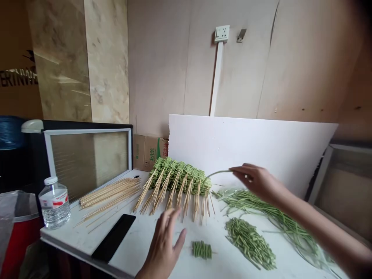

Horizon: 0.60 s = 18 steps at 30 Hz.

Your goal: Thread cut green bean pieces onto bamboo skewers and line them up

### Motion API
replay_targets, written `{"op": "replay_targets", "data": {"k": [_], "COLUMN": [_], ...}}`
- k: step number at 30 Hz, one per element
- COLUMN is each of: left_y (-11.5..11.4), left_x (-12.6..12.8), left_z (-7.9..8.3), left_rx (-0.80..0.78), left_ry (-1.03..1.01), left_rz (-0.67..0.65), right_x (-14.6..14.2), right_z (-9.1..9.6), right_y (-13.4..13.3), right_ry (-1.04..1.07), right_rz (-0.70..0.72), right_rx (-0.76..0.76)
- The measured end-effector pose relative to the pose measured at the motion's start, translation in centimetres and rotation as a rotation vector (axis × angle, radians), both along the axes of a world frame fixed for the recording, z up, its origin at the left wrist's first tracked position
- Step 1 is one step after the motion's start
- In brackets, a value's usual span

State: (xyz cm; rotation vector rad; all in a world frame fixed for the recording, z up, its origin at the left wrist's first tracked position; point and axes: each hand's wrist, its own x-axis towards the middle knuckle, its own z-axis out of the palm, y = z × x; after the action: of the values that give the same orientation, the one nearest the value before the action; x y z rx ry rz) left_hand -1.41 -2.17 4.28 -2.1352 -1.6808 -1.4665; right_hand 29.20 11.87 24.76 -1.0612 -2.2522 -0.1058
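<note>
My right hand (257,180) is raised over the right side of the table, pinching one end of a long green bean (216,173) that curves down to the left. Low over the front of the table, my left hand (164,242) has its fingers apart and holds nothing. Just right of it lies a skewer threaded with short green bean pieces (202,250). A heap of cut bean pieces (250,242) sits farther right. Behind it spreads a bundle of long uncut beans (261,207), partly on clear plastic. Finished-looking bean skewers (180,174) are stacked at the back, their bare sticks pointing forward.
Loose wooden skewers (112,193) lie at the left, with a black phone-like slab (114,237) in front of them. A water bottle (54,207) stands at the left corner. A white foam board (247,143) leans on the wall beside a cardboard box (145,149).
</note>
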Motion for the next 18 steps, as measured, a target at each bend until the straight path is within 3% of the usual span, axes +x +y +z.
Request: {"op": "replay_targets", "data": {"k": [2, 5, 10, 13, 16, 18], "left_y": [-1.1, -2.7, -4.1, -3.5, -1.9, -0.6], "left_x": [-0.2, -0.2, 0.7, 0.3, -1.5, -3.0], "left_z": [1.8, 3.9, 5.2, 4.9, 3.9, 3.1], "left_rx": [0.067, -0.023, -0.205, -0.254, -0.189, -0.197], "left_ry": [-0.118, -0.23, -0.232, -0.238, -0.267, -0.291], "left_rz": [0.027, -0.064, -0.252, -0.269, -0.139, -0.101], "right_x": [-2.7, -6.1, -9.5, -8.8, -6.0, -4.0], "right_z": [-1.6, -4.3, -7.8, -8.7, -9.3, -10.1], "right_y": [-3.5, -8.0, -12.3, -12.8, -12.4, -11.9], "right_ry": [-0.013, -0.031, -0.075, -0.044, -0.047, -0.019], "right_rz": [0.084, 0.198, 0.355, 0.307, 0.225, 0.186], "right_rx": [-0.094, -0.127, -0.128, -0.222, -0.474, -0.555]}}
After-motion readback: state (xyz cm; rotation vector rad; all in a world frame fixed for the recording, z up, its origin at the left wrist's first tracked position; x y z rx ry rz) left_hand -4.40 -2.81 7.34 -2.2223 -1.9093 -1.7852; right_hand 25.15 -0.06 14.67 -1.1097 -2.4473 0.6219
